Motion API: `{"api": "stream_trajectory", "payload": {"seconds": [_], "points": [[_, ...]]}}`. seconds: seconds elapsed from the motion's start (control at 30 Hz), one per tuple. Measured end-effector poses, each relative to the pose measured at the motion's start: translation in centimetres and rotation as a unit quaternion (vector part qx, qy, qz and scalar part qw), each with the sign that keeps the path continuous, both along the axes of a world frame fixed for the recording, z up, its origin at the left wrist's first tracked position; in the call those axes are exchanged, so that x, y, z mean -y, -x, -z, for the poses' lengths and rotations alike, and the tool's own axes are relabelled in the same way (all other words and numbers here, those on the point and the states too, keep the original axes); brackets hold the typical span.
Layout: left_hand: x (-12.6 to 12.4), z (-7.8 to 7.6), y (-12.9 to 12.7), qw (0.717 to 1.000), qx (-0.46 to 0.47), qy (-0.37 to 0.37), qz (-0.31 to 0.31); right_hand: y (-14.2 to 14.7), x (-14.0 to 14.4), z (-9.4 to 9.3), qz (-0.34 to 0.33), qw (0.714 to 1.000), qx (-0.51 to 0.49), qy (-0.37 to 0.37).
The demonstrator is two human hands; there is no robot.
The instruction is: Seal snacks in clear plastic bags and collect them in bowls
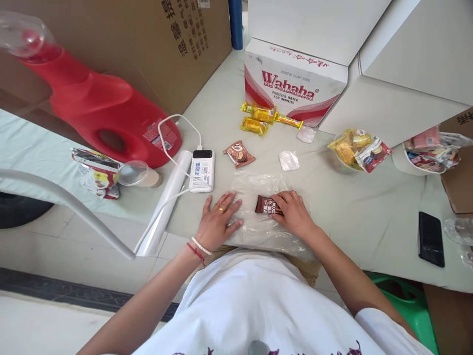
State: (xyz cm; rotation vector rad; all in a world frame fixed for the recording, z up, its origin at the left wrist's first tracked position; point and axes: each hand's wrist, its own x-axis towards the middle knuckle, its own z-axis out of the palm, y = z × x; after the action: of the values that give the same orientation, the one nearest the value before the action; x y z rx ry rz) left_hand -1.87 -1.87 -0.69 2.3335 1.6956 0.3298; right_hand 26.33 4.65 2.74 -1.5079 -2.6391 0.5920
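While the left hand point(216, 222) lies flat with fingers spread on a clear crinkly plastic sheet point(258, 224) at the table's point(362, 212) near edge, the right hand point(293, 212) has its fingers clamped on a small dark-brown cocoa snack packet point(265, 205) lying on that sheet. Another brown wrapped biscuit packet point(239, 153) sits at about 11 o'clock from it, beside a white power bank point(202, 170).

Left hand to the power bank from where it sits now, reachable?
Probably yes. The left hand lies flat on the clear plastic sheet, and the power bank sits just beyond it with bare tabletop between. Only its white cable trails nearby.
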Motion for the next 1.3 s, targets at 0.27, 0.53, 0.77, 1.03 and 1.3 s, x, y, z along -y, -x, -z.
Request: {"api": "stream_trajectory", "payload": {"seconds": [0.27,0.53,0.77,1.03,1.3], "points": [[3.4,-1.1,2.5,0.979,0.030,-0.068,0.190,-6.1,5.4,-1.6,-0.100,0.979,-0.180,0.005],[0.4,-1.8,3.6,0.979,0.157,0.079,0.103,-9.6,8.4,0.5,-0.018,0.979,-0.201,0.039],[-6.5,-3.3,0.5,0.966,0.180,0.143,-0.115,-10.5,1.6,-0.6,0.219,0.935,-0.236,0.147],[-6.4,-2.0,-4.0,0.969,0.080,-0.073,-0.223,-11.2,-2.4,-3.8,0.258,0.961,-0.075,-0.060],[0.5,-1.0,-6.2,0.980,0.050,-0.189,-0.036,-1.0,-8.5,-2.8,0.016,0.998,0.003,-0.064]]}}
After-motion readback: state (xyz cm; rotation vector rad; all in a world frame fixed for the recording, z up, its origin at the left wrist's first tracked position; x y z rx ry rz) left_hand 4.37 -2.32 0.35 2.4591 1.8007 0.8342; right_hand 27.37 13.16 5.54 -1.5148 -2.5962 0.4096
